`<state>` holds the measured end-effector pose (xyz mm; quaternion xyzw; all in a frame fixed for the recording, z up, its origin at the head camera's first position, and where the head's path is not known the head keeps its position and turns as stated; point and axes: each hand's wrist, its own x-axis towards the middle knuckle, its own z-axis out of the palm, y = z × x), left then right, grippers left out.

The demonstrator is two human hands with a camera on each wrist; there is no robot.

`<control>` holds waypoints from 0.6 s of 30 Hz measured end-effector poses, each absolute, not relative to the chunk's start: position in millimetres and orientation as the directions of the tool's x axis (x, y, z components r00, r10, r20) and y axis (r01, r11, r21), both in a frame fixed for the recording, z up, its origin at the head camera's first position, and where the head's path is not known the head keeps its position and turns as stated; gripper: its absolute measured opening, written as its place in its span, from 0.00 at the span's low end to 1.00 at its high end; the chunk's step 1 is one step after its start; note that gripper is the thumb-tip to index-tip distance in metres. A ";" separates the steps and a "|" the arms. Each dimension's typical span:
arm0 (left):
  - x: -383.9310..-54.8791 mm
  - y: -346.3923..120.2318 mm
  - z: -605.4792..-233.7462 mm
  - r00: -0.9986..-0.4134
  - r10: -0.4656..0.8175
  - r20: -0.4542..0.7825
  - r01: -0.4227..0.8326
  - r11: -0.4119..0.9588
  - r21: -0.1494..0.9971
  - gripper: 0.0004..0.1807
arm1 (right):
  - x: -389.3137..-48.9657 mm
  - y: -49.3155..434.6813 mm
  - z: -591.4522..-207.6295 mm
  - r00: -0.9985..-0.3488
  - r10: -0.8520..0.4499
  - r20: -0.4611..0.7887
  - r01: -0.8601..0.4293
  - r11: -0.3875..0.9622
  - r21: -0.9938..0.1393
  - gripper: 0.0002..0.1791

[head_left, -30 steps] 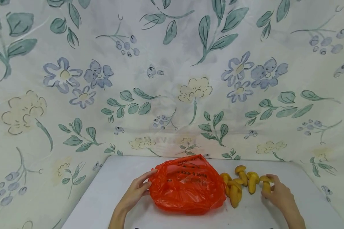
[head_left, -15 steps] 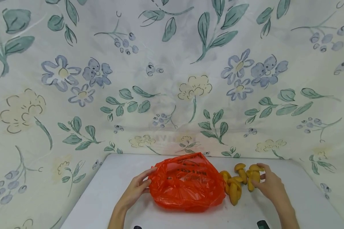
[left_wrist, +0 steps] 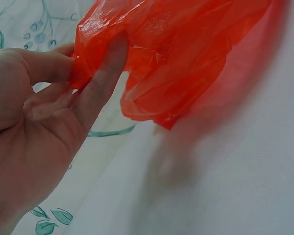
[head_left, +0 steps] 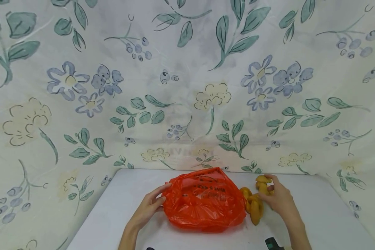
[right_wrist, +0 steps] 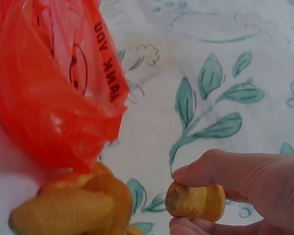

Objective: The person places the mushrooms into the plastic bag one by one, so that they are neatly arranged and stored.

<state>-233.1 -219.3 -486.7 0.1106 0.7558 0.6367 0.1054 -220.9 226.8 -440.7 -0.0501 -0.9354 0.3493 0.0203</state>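
A red plastic bag (head_left: 203, 205) with black print lies in the middle of the white table. My left hand (head_left: 147, 207) holds its left edge; in the left wrist view, the thumb and fingers pinch the thin plastic (left_wrist: 166, 54). Right of the bag, my right hand (head_left: 279, 198) grips a yellow-brown mushroom (right_wrist: 196, 201) between thumb and fingers, its cut stem end facing the right wrist camera. Several similar mushrooms (head_left: 255, 210) lie against the bag's right side, and the right hand overlaps some of them in the head view.
The white table (head_left: 112, 208) reaches back to a floral-patterned cloth (head_left: 187, 104), which also hangs along both sides. A small dark device (head_left: 272, 243) shows by the right wrist at the bottom of the head view.
My right hand has moved left with the mushroom, from the far right of the group to close beside the others near the bag. The left hand and bag have stayed in place.
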 end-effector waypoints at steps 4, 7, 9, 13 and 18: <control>-233.6 -218.7 -486.3 -0.951 0.307 -0.021 0.028 0.157 0.987 0.27 | -223.5 213.9 -438.5 -0.996 0.087 0.018 0.053 0.742 -0.668 0.41; -233.7 -218.1 -486.8 -0.952 0.306 -0.015 0.036 0.160 0.986 0.28 | -224.0 204.9 -437.6 -0.997 0.078 0.022 0.042 0.731 -0.681 0.40; -233.7 -218.0 -486.5 -0.951 0.309 -0.011 0.040 0.159 0.986 0.28 | -223.9 199.3 -437.0 -0.997 0.070 0.021 0.036 0.720 -0.693 0.39; -233.2 -218.1 -486.1 -0.946 0.325 0.000 0.052 0.152 0.987 0.28 | -223.1 189.4 -436.7 -0.998 0.057 0.027 0.021 0.708 -0.706 0.38; -233.1 -219.0 -486.6 -0.939 0.344 0.016 0.068 0.139 0.988 0.28 | -224.4 176.5 -438.0 -0.998 0.050 0.039 0.009 0.720 -0.694 0.37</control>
